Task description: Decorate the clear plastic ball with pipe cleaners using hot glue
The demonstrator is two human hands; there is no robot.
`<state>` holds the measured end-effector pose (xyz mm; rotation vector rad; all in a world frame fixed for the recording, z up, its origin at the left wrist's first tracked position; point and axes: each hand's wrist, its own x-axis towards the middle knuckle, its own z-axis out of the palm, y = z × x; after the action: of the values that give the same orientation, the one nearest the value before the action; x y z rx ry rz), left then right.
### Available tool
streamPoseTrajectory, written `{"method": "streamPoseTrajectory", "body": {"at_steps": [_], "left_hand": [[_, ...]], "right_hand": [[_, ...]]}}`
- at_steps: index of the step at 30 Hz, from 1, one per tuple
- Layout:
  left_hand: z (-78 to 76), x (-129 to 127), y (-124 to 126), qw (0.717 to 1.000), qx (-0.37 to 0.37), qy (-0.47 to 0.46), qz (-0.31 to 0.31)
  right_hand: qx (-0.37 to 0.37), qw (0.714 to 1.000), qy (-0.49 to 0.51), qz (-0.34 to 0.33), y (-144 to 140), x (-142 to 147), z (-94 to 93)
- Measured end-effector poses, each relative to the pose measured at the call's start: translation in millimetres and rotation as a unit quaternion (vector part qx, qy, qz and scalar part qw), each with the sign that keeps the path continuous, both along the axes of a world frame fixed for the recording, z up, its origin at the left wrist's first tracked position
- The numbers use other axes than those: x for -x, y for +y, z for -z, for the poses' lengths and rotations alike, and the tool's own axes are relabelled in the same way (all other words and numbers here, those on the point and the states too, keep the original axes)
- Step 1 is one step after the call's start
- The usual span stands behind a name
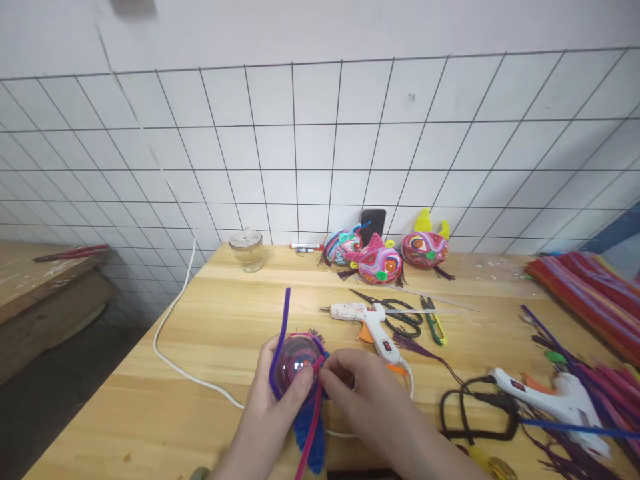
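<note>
White tiles [317,147] are standing behind the tabletop [215,333]; at lower centre, the left hand [277,400] is holding a clear ball [294,359], the right hand [359,387] pinching a magenta pipe cleaner [313,430].

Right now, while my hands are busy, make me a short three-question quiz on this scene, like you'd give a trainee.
1. What does the left hand cup?
2. True or false: the glass cup stands to the right of the three striped figures.
3. How many white glue guns lie on the wooden table?

Key:
1. A see-through ball.
2. False; as the camera sees it, the cup stands to their left.
3. Two: one glue gun lies just beyond the right hand, the other glue gun farther to the right.
</note>
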<state>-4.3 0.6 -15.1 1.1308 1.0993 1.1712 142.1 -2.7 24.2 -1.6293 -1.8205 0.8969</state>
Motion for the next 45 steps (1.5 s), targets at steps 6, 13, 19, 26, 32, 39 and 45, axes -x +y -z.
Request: {"method": "streamPoseTrajectory", "body": {"at_steps": [6,13,19,26,32,39,45], "left_hand": [[-0.8,-0.6,0.9,0.999,-0.01,0.035,-0.031],[1.5,-1.2,1.0,0.999,-0.006,0.036,-0.04],[1.8,-0.2,1.9,1.0,0.01,-0.026,-0.008],[0.6,4.7,1.2,0.991,0.051,-0.122,0.032],[-4.2,1.0,0.2,0.976,0.072,-0.204,0.009],[-6.2,-1.2,-1.6,0.971,0.08,-0.224,-0.009],[1.3,0.6,-1.4,0.974,0.054,-0.217,-0.014]], "right_hand": [[0.002,0.999,0.027,-0.02,-1.5,1.5,4.5],[0.01,0.999,0.041,-0.017,-4.7,5.2,3.5],[0.002,1.0,0.02,-0.015,-2.2,1.0,3.2],[-0.047,0.999,-0.021,-0.012,-0.5,-7.1,-1.3],[-0.061,0.997,-0.051,-0.009,0.3,-12.1,-6.5],[-0.073,0.995,-0.063,-0.016,2.4,-15.1,-6.7],[-0.058,0.998,-0.03,-0.008,2.4,-16.0,-9.6]]}}
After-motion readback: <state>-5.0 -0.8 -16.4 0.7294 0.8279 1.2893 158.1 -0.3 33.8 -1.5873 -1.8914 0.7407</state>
